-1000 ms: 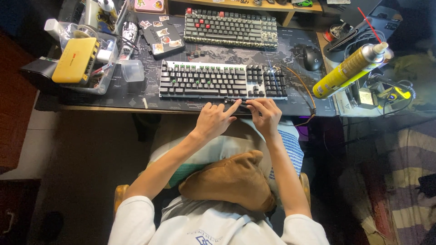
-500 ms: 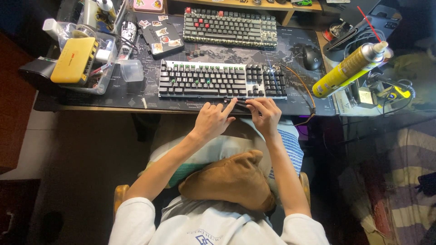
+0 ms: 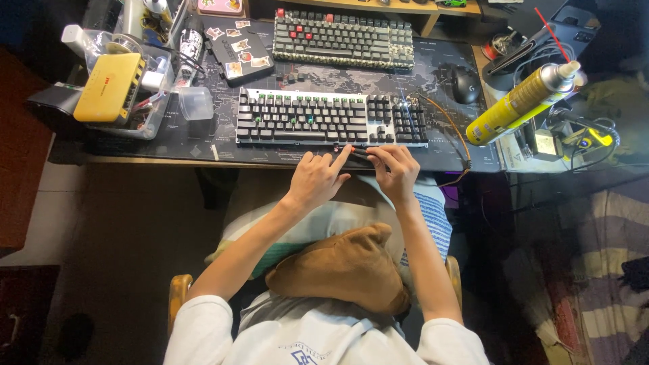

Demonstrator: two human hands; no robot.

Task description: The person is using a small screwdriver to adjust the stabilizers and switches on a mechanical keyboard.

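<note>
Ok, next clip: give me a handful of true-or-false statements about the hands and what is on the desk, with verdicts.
1. Both hands meet at the near edge of the nearer keyboard. True: the left hand and right hand are together there, at a small dark tool with an orange tip.
2. There is only one keyboard on the desk. False: a second keyboard with red keys lies farther back.
3. A yellow spray can lies tilted to the right of the nearer keyboard. True.
4. The mouse is under the right hand. False: it sits apart, farther back on the mat.
5. A yellow box sits at the desk's left end. True.
</note>
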